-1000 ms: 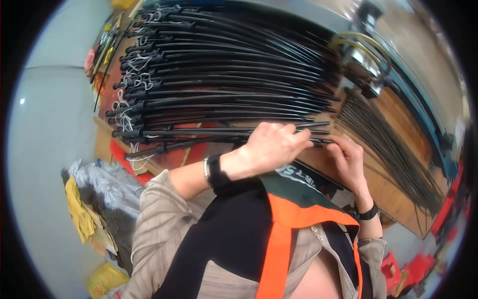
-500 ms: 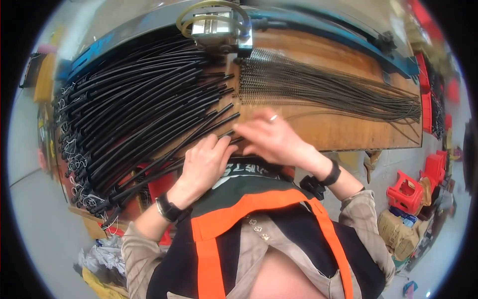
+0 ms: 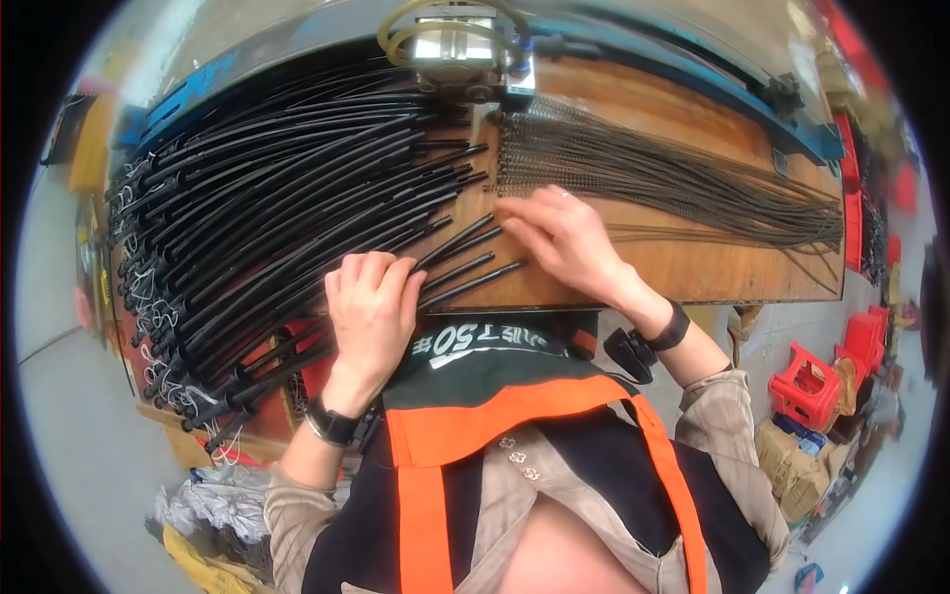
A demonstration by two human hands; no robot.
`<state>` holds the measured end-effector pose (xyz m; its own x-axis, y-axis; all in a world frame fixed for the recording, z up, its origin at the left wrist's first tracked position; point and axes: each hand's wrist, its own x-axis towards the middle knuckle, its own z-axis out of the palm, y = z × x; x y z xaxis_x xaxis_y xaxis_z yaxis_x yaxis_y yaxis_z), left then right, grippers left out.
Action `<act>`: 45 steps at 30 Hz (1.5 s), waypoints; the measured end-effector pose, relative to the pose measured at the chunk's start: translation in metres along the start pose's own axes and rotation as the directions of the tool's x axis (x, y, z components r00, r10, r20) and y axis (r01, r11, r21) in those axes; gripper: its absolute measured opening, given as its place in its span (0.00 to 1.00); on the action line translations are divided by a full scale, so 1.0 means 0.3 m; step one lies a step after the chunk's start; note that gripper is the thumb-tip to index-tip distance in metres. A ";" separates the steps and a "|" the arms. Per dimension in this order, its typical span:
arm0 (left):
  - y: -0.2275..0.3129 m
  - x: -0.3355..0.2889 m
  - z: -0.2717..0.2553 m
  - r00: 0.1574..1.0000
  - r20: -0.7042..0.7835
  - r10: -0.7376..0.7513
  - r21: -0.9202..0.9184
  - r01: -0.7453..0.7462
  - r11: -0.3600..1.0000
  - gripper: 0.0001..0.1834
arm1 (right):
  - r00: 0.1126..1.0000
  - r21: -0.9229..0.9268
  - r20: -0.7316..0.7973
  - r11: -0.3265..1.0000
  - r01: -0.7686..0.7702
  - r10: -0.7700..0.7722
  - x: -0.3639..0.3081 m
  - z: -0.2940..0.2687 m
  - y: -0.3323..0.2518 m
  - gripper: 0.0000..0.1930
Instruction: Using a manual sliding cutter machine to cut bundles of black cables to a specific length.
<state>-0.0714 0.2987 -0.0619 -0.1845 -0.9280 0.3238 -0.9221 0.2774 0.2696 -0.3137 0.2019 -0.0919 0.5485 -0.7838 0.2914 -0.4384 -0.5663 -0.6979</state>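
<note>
Many long black tubes (image 3: pixel 297 198) lie side by side on the left of the wooden workbench, their ends pointing right. Over the nearest ones rests my left hand (image 3: pixel 371 307), its fingers curled around a few tubes whose ends stick out beyond the fingertips. My right hand (image 3: pixel 569 243) is pinched right at the tip of one of those tubes. Thin coil springs run rightward from behind this hand, and one appears to be between its fingertips, though the fingers hide most of it. A fanned bundle of springs (image 3: pixel 663 163) lies on the right.
A metal machine head (image 3: pixel 455 59) with a curved hose stands over the bench's far middle. Behind it runs a blue rail (image 3: pixel 683 79). A red stool (image 3: pixel 804 384) and a cardboard box (image 3: pixel 792 465) are on the floor at right; crumpled plastic bags (image 3: pixel 223 505) lie at lower left.
My right hand has moved up and right, to another tube's tip. My left hand has shifted left along the tubes, leaving several tube ends exposed. The whole view has moved slightly.
</note>
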 end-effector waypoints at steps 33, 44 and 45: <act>0.039 -0.022 0.006 0.985 0.166 -0.049 0.065 0.039 0.997 0.07 | 0.962 -0.260 0.141 0.928 0.266 -0.236 0.036 -0.042 0.026 0.11; 0.054 -0.020 -0.057 0.942 0.334 -0.039 0.126 -0.004 0.992 0.09 | 0.986 -0.156 0.107 0.978 0.142 -0.126 -0.049 -0.022 -0.033 0.11; 0.052 -0.023 -0.051 0.941 0.335 -0.040 0.127 -0.004 0.992 0.09 | 0.986 -0.154 0.106 0.978 0.142 -0.126 -0.054 -0.023 -0.033 0.11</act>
<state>-0.0792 0.3132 -0.0459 -0.2511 -0.9679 -0.0099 -0.9573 0.2468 0.1507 -0.3232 0.2184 -0.0851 0.6720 -0.6744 0.3059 -0.4607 -0.7041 -0.5403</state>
